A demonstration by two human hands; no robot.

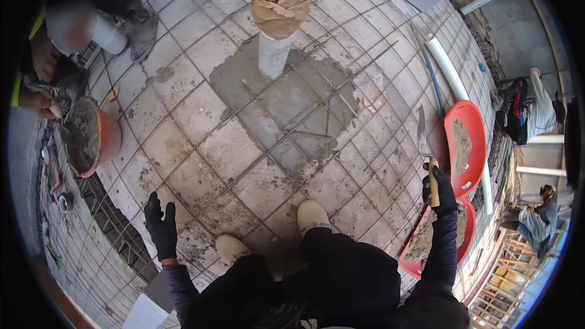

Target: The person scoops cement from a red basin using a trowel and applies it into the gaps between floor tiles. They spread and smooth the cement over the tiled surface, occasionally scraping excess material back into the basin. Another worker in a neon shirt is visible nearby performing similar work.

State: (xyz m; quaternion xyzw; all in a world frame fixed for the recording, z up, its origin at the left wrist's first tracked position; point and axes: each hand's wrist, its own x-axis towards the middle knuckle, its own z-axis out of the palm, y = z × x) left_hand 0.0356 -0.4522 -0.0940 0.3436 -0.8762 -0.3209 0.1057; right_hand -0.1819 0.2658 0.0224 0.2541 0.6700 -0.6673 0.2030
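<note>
My right hand [440, 190], in a black glove, is closed around the wooden handle of a trowel [421, 133], whose metal blade points away from me. Out to the left, my gloved left hand [161, 226] hangs over the mesh with its fingers apart and holds nothing. Ahead of my boots a patch of wet concrete [262, 113] surrounds the foot of a white pipe [272, 56], which is wrapped in brown paper higher up. Steel bars cross the patch. Beside my right hand stand two red tubs, a far one [478, 146] and a near one [468, 231], both holding mortar.
At the left a co-worker's hand [44, 105] holds a trowel in an orange bucket [109, 137] of mortar. Steel rebar mesh [183, 109] covers the floor slabs. A white pipe [448, 68] and a blue rod [431, 76] lie at the right. A trench with rebar [113, 225] runs at the left.
</note>
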